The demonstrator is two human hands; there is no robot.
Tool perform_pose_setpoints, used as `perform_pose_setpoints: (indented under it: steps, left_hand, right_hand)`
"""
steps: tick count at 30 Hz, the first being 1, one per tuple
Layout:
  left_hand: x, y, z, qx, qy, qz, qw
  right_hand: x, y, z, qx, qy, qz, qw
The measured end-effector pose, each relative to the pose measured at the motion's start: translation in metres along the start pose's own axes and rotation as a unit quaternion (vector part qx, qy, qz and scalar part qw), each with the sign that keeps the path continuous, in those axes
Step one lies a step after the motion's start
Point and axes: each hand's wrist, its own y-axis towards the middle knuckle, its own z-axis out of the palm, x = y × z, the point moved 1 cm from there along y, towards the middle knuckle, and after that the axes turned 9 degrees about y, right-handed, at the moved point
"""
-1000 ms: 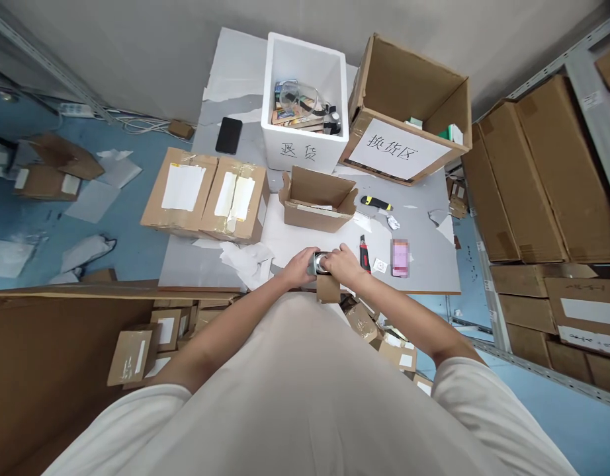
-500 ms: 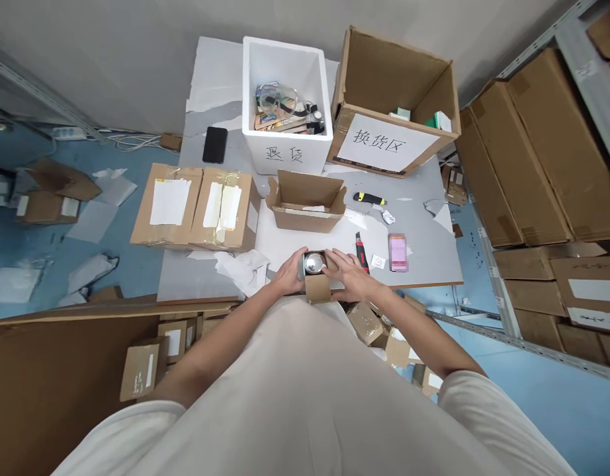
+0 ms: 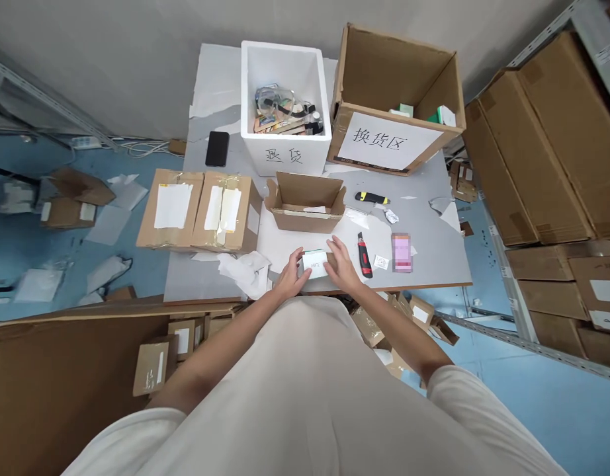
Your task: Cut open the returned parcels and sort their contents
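A small box (image 3: 315, 264) sits at the table's near edge, its pale top showing a few handwritten-looking marks. My left hand (image 3: 291, 275) grips its left side, the thumb lying on the near left part of the top. On the other side, my right hand (image 3: 341, 266) holds the right end between thumb and fingers. Whatever is inside the box is hidden. Just beyond my hands stands an open cardboard carton (image 3: 307, 219) with a bit of white inside. A red and black utility knife (image 3: 364, 255) lies right of my right hand.
At the back stand a white foam box (image 3: 285, 149) of mixed goods and a large labelled carton (image 3: 389, 142). Two taped cartons (image 3: 196, 211) are at left, near crumpled paper (image 3: 248, 272). A yellow-black cutter (image 3: 372, 198), a pink phone-like item (image 3: 402, 253) and a black phone (image 3: 217, 149) lie about.
The small box stood open with a round, silver-topped item inside and its flap toward me. Now its pale top covers the opening, and my hands have shifted around its sides.
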Motion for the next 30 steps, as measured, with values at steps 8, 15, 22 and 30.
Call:
perform_pose_setpoints:
  steps: [8, 15, 22, 30]
  left_hand:
    - [-0.003, 0.005, -0.009, 0.077, 0.030, -0.009, 0.997]
    - [0.012, -0.001, -0.010, 0.050, -0.102, -0.081, 0.990]
    - [0.034, 0.002, -0.036, -0.035, 0.020, -0.141, 0.989]
    - [0.049, 0.004, -0.039, -0.035, 0.125, -0.159, 0.979]
  right_hand:
    - [0.023, 0.021, 0.003, 0.239, -0.188, -0.130, 0.944]
    - [0.050, 0.048, 0.012, 0.294, -0.350, -0.061, 0.887]
    - [0.117, 0.112, -0.158, 0.179, -0.291, -0.072, 0.937]
    - [0.137, 0.303, -0.329, -0.321, -0.285, -0.064, 0.901]
